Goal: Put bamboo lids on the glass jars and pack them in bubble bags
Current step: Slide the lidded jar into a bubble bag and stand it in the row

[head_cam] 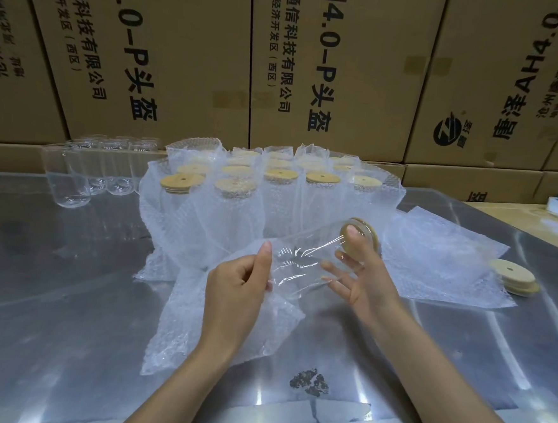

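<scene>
A clear glass jar (304,252) with a bamboo lid (367,229) lies tilted on its side, base toward me and partly inside the mouth of a bubble bag (230,327). My right hand (362,280) holds the jar near its lid end, thumb on the lid, fingers spread along the glass. My left hand (238,284) pinches the bag's open edge at the jar's base. Behind stand several lidded jars in bubble bags (272,191). Bare empty jars (75,174) stand at the back left.
A stack of loose bamboo lids (515,277) sits at the right beside a pile of flat bubble bags (442,262). The steel table (50,294) has a near edge by my arms. Cardboard boxes (183,56) wall off the back.
</scene>
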Action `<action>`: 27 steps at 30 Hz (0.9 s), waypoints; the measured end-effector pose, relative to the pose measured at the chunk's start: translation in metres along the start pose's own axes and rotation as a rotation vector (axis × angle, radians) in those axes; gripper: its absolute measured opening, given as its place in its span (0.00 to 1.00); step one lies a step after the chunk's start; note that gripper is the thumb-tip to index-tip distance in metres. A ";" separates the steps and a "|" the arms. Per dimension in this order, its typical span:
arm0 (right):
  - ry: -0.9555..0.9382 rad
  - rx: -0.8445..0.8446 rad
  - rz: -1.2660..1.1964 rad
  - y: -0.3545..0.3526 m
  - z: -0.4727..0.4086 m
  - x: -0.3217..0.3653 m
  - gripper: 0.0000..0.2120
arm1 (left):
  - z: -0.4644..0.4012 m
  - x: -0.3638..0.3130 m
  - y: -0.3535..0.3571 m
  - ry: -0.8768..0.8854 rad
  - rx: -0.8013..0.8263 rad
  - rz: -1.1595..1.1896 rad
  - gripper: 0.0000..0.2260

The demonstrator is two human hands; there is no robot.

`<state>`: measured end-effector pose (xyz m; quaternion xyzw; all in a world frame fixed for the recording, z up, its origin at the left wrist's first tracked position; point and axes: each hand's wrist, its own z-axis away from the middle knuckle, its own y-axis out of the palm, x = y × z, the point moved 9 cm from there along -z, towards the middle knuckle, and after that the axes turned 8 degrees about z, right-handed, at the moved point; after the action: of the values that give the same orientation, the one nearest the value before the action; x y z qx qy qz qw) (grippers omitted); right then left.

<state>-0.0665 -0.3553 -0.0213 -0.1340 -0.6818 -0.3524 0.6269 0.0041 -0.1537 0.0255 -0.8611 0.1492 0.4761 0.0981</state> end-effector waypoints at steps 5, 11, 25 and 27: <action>0.007 0.015 -0.038 0.004 -0.001 -0.006 0.40 | 0.002 -0.011 -0.004 0.075 -0.035 -0.007 0.26; -0.039 0.097 -0.066 0.014 0.000 -0.005 0.44 | 0.006 -0.031 -0.002 0.314 -0.073 -0.269 0.19; -0.026 0.434 -0.256 0.051 0.016 -0.020 0.10 | 0.036 -0.061 0.080 0.490 0.396 -0.536 0.14; -0.028 0.350 -0.268 0.043 0.014 -0.013 0.11 | 0.038 -0.074 0.073 0.511 0.387 -0.417 0.13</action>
<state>-0.0481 -0.3125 -0.0198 0.0637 -0.7529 -0.3070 0.5787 -0.0885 -0.1977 0.0664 -0.9294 0.0775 0.1789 0.3134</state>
